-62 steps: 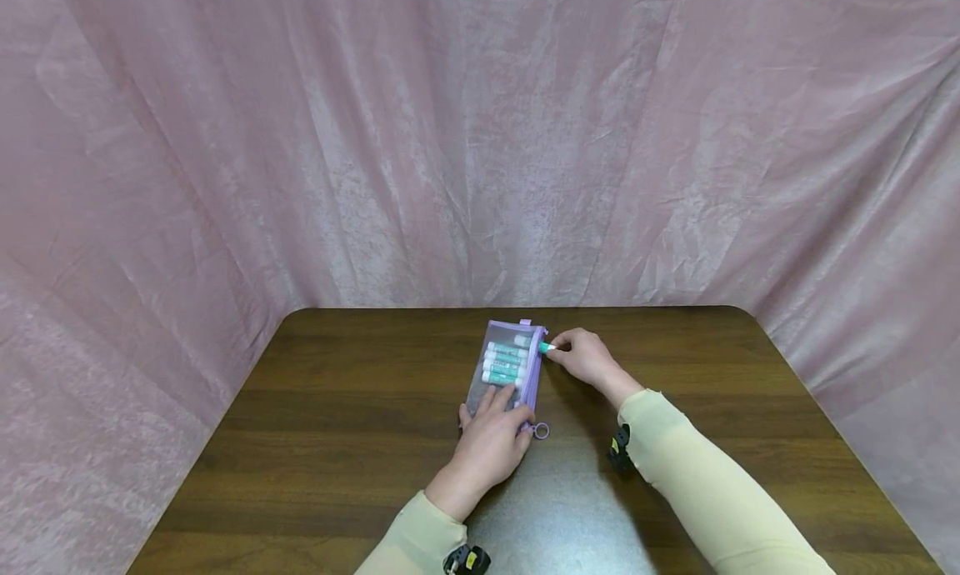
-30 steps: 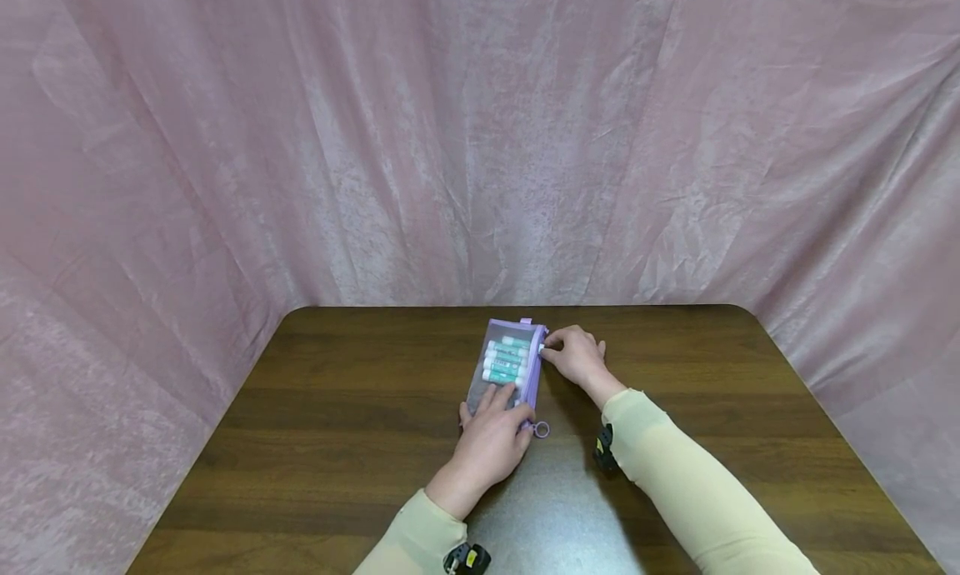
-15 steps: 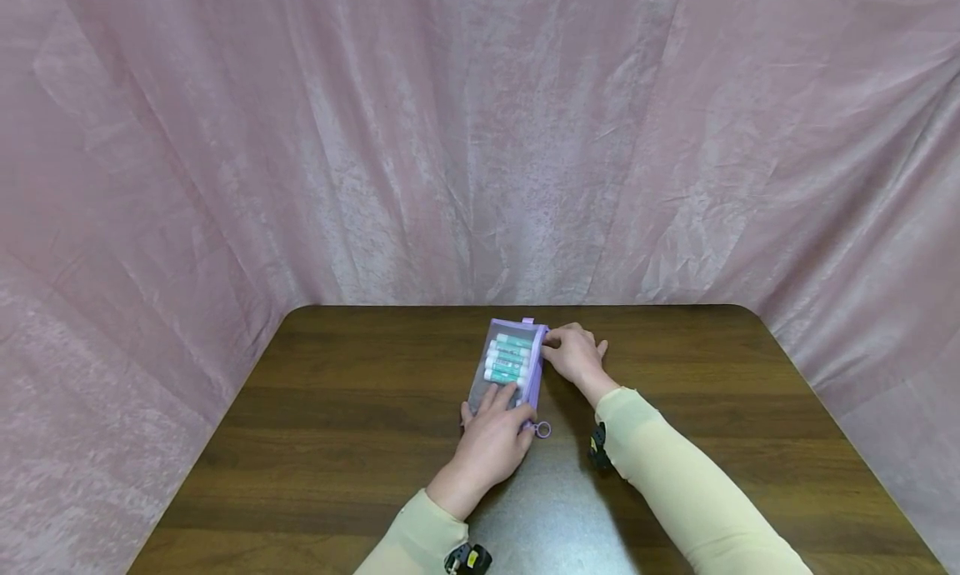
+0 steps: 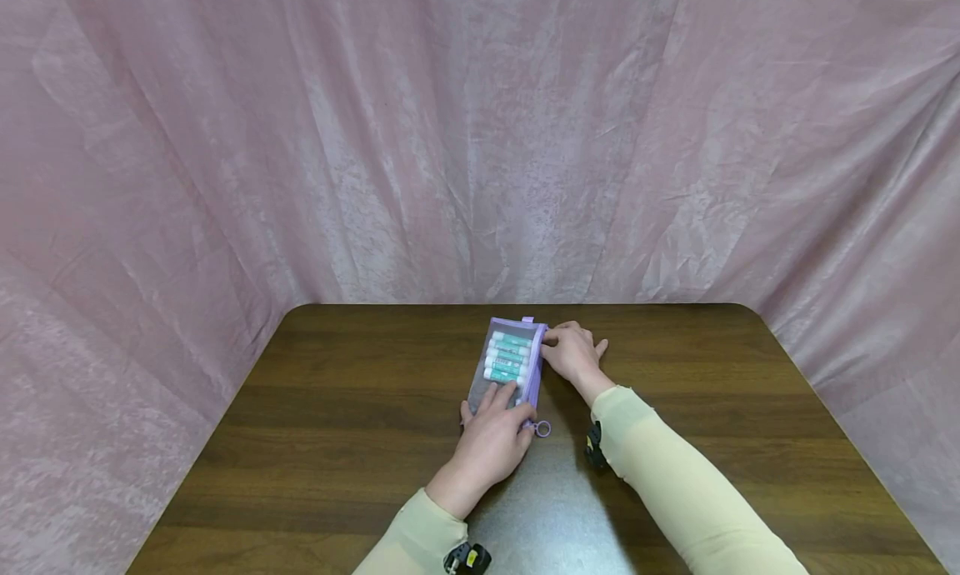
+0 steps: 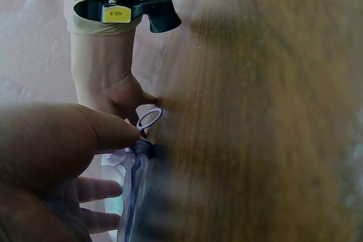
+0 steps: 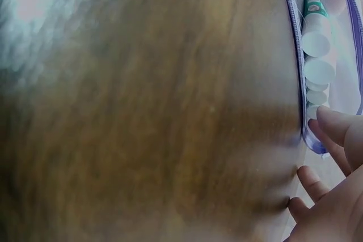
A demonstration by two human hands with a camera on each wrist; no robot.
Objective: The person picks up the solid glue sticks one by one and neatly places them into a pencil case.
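Observation:
A purple mesh zip pouch (image 4: 480, 392) lies on the table with several white-and-green glue sticks (image 4: 507, 359) side by side inside. Its zip side faces right and gapes in the right wrist view, showing white round stick ends (image 6: 319, 71). My left hand (image 4: 491, 446) rests on the pouch's near end, fingers spread straight over the mesh and thumb by the zip edge near the ring pull (image 5: 150, 118). At the far end of the opening, my right hand (image 4: 573, 352) pinches the end of the farthest glue stick (image 6: 313, 110) between thumb and index finger; the stick's body is inside the pouch.
The brown wooden table (image 4: 337, 442) has a rounded far edge close beyond the pouch. A pink curtain (image 4: 465, 142) hangs behind and around it. Black camera mounts (image 4: 467, 558) sit on both wrists.
My right hand has moved left toward the pouch, sliding the glue stick through the opening until it lies beside the others. The left hand has stayed on the pouch.

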